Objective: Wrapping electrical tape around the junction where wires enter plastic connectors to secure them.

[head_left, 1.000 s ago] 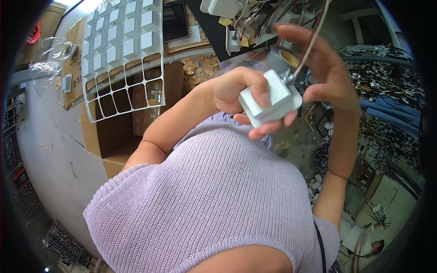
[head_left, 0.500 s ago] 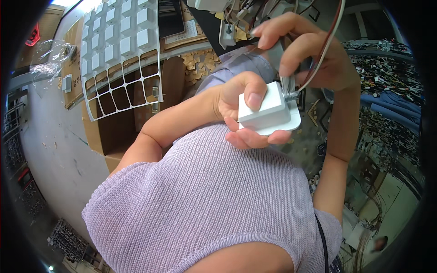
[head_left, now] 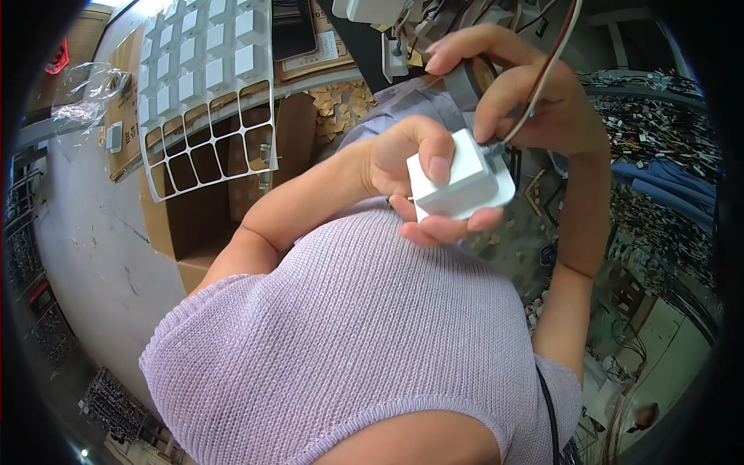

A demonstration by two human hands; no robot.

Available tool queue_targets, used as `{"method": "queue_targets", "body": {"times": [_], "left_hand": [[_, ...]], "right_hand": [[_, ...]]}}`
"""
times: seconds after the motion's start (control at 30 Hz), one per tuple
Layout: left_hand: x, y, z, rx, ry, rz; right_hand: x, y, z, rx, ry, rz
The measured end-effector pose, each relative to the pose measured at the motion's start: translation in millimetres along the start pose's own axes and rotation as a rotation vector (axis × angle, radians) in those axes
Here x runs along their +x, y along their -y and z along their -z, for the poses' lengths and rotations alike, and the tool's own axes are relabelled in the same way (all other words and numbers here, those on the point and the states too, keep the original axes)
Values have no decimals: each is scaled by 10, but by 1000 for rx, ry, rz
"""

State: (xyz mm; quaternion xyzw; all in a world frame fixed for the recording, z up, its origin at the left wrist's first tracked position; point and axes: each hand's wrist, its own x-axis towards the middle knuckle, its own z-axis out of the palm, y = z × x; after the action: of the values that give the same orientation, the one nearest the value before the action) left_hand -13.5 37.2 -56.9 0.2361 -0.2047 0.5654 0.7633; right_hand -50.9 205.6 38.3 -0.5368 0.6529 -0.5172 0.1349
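Note:
A white plastic box with a wider flange is held in my left hand, thumb on its top and fingers beneath. Red and white wires run from its right side up past my right hand. A grey band wraps the wire bundle where it meets the box. My right hand's fingers curl round a roll of grey tape with a brownish core, close above the box. The right fingertips are near the wrapped wires; whether they touch them I cannot tell.
At the upper left lies a sheet of white square pieces, its lower cells cut out, above an open cardboard box. A dark phone and small tan scraps are beyond. Heaps of wires fill the right side.
My left hand has tilted the white box and shifted slightly right. The tape roll now shows its round side and core, and the tape between it and the wires looks shorter.

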Motion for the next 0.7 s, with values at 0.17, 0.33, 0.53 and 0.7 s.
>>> {"method": "queue_targets", "body": {"times": [0.17, 0.33, 0.53, 0.7], "left_hand": [[-120, -115, -202, 488, -443, -121], [-176, -143, -356, 1098, -1076, -181], [-167, -113, -234, 1869, -1520, -487], [-109, -104, -90, 2280, -1815, -300]], "right_hand": [[-122, 193, -46, -173, -17, -365], [-181, 318, -69, -461, -32, -532], [-232, 262, -448, -369, -397, -748], [-124, 516, -517, 607, -710, -861]]}}
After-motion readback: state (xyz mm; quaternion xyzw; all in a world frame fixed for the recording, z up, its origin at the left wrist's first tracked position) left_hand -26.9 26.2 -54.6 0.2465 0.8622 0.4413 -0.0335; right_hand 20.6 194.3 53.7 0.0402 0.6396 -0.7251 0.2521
